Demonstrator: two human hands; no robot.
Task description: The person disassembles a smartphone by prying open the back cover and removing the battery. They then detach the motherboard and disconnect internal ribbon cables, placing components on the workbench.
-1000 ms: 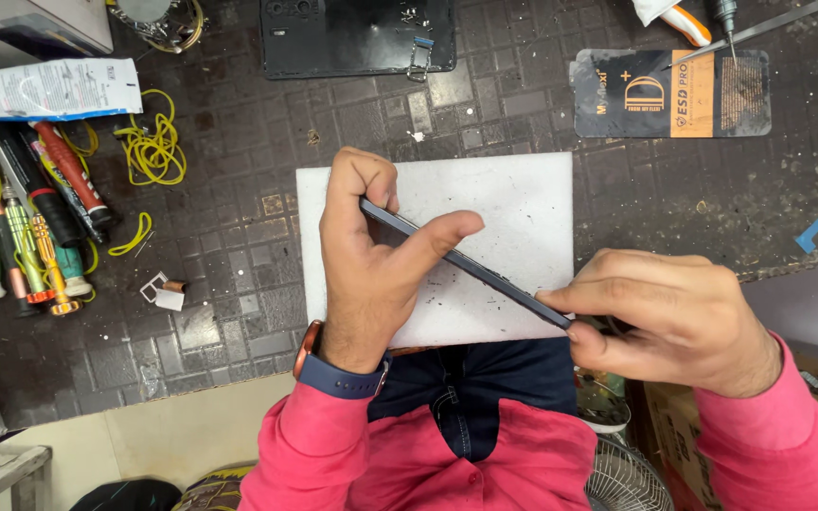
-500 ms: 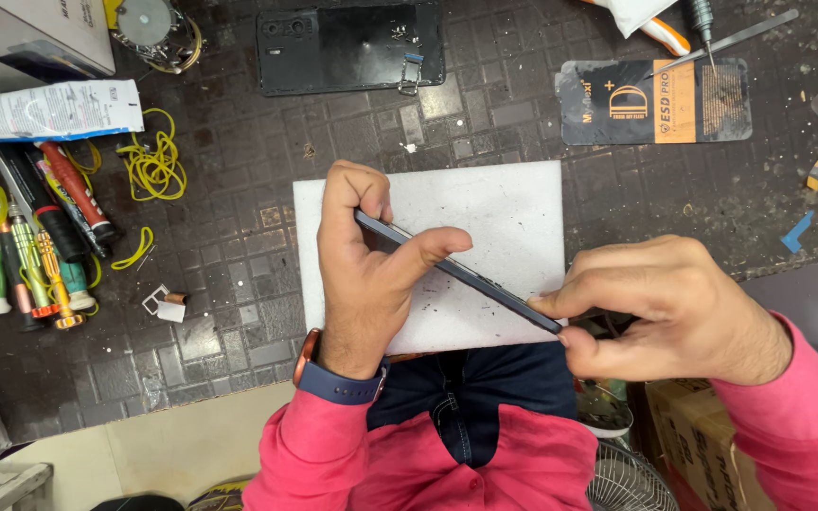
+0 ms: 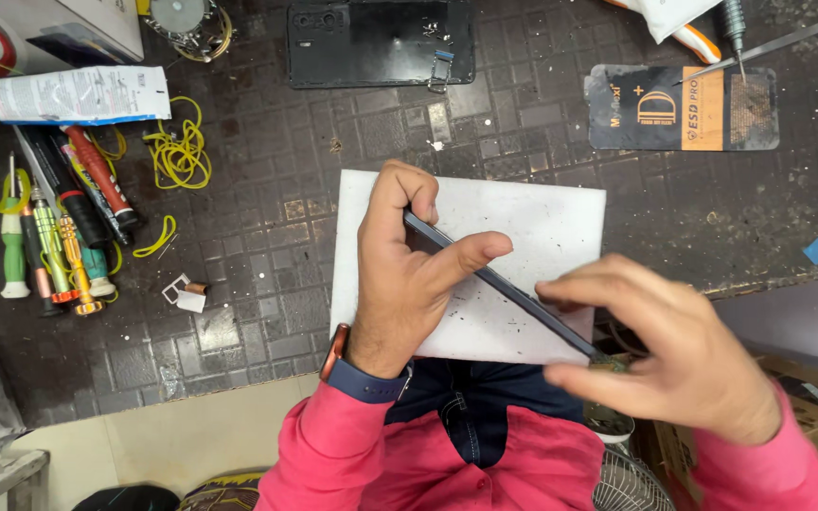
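At the far left of your counter (image 3: 267, 312) lie the screwdrivers (image 3: 49, 251), a white tube (image 3: 73, 95) and a tangle of yellow rubber bands (image 3: 180, 151), all well apart from your hands. Your left hand (image 3: 409, 274) holds the thin dark phone (image 3: 499, 284) on edge over the white board (image 3: 523, 237), thumb on one face and fingers (image 3: 392, 194) wrapped over the top end, clamped on it. The phone slants down to your right hand (image 3: 665, 350), whose fingers are pinched together at its lower end; whether they grip a pick there I cannot tell. It looks as if you are working along the phone's edge seam. The next move likely calls for a steady left grip and a light, even pressure from the right. A dark back cover (image 3: 381, 43) and a black card (image 3: 684, 109) lie beyond.
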